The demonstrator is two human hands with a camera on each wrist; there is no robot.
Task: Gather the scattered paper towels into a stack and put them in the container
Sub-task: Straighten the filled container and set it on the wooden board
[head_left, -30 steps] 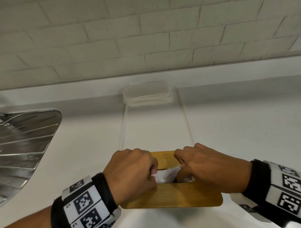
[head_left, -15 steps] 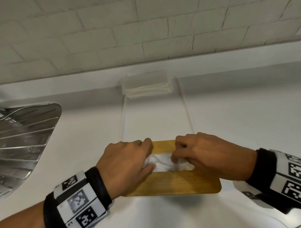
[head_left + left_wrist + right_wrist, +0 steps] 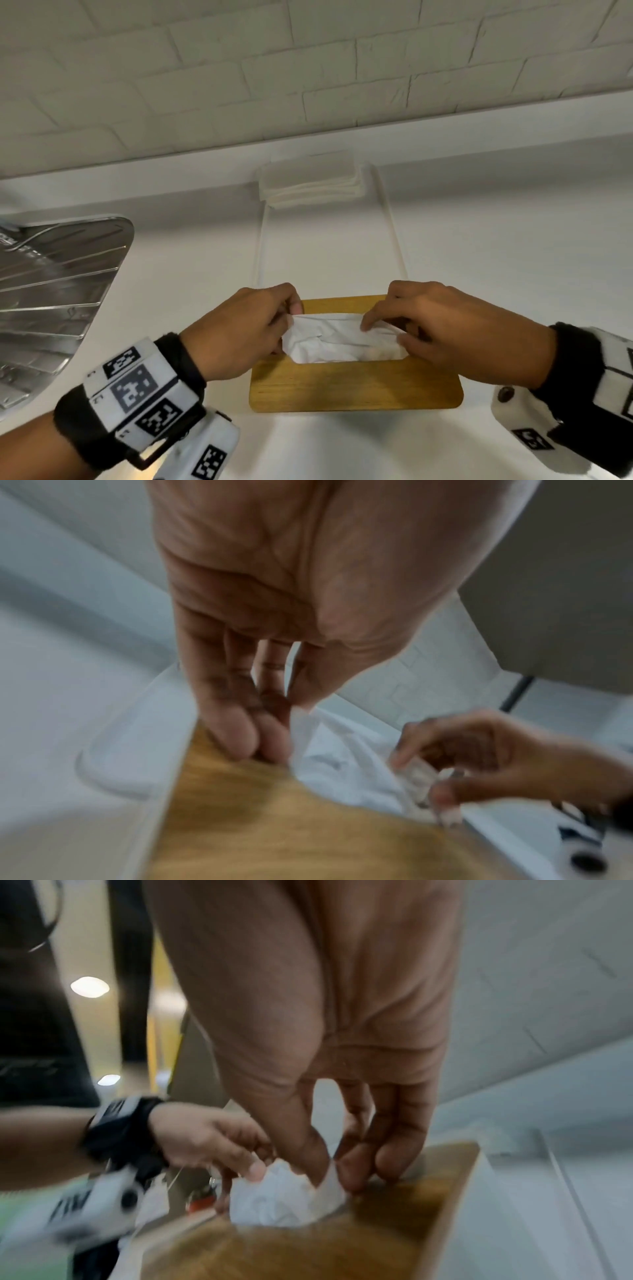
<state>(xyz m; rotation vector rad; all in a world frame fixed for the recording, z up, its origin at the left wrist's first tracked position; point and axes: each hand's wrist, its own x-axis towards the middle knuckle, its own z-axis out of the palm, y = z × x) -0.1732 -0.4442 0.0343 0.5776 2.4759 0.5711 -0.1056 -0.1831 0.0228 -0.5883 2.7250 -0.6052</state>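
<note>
The white counter is filling the head view, running back to a painted brick wall at 12 o'clock. A ribbed metal draining board is sitting at 9 o'clock. Between the wall and the hands, a clear tray outline is lying on the counter, with a folded pile of white towels resting at its far end.

The container, topped by a wooden lid with a central slot, is standing at 6 o'clock, at the near end of that outline. A paper towel is bulging crumpled out of the slot.

The left hand is pinching the towel's left end between thumb and fingertips, the remaining fingers pressed together on the lid. The right hand is pinching the right end likewise, with its fingers bearing on the wood.

Assessment: the towel is looking very light, soft and limp, creasing freely and likely tearing under a sharp pull. Hold is best taken at the two ends, as now, with gentle even tension. The lid appears smooth and rigid; the counter appears smooth and flat.
</note>
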